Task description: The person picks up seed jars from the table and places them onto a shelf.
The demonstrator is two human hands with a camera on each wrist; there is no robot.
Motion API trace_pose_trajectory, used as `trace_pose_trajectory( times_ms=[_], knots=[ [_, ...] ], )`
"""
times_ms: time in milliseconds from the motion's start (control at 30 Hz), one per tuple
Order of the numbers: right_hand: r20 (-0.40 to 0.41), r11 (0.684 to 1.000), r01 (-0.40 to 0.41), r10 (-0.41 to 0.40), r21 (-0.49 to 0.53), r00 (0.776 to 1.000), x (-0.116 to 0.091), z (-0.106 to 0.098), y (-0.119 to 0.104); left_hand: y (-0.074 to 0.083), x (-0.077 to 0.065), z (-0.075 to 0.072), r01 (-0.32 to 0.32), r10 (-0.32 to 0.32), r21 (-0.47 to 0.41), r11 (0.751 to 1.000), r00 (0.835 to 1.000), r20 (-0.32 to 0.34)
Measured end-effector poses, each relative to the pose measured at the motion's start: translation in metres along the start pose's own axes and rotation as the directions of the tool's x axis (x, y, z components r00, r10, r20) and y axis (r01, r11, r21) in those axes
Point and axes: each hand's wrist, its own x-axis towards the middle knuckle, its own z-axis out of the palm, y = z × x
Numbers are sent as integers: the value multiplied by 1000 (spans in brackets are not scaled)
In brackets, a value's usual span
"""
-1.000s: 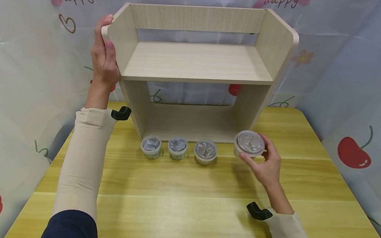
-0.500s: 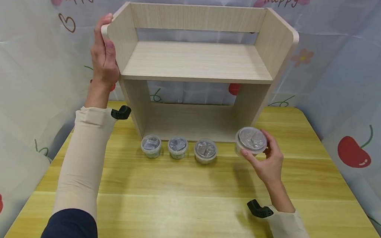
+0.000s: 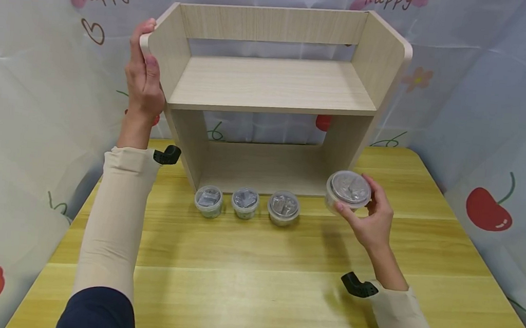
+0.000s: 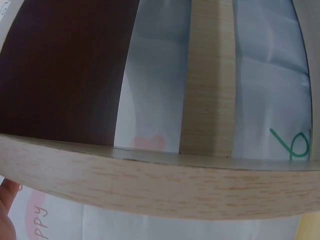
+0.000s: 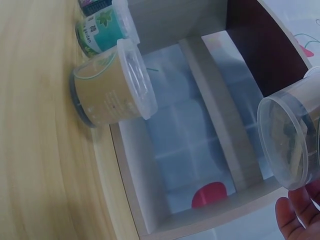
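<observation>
My left hand (image 3: 146, 80) holds the upper front corner of the left side panel of a pale wooden shelf (image 3: 274, 85). Its thumb lies below the corner and its fingers reach up along the edge. In the left wrist view only a bit of finger (image 4: 7, 200) shows beside the panel. My right hand (image 3: 372, 221) grips a round clear-lidded plastic tub (image 3: 349, 188) by its side, raised above the table, at the shelf's lower right front. Three smaller lidded tubs stand in a row before the shelf: left (image 3: 208, 201), middle (image 3: 245, 203) and right (image 3: 283, 208).
The two-level shelf stands on a yellow wood-grain table (image 3: 244, 286), its lower board (image 3: 263, 166) just behind the row of tubs. A printed cloth backdrop (image 3: 488, 125) with cherries and flowers surrounds the table at the back and sides.
My right hand has raised the tub slightly and shifted it a little to the right and towards the shelf. The left hand, the shelf and the three standing tubs have stayed put.
</observation>
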Motion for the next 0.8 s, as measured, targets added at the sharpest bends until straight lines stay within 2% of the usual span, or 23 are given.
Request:
trace_pose_trajectory(
  times_ms=[200, 333, 433, 667, 800],
  knots=[
    [0, 1000, 1, -1, -4, 1000, 4, 5, -34, -2, -1, -2, -23, 23, -11, 1000, 1000, 10],
    [-4, 1000, 8, -8, 9, 1000, 6, 5, -35, -4, -1, -1, -25, 25, -15, 1000, 1000, 13],
    [-9, 1000, 15, -15, 15, 1000, 7, 5, -34, -5, -1, -1, -25, 25, -14, 1000, 1000, 13],
    [-24, 999, 13, -12, 30, 1000, 9, 1, -8, -7, 0, 0, -25, 25, -33, 999, 1000, 0],
    [-31, 999, 18, -17, 43, 999, 11, 0, -2, -7, 1, -1, -26, 26, -39, 999, 1000, -4]
  ],
)
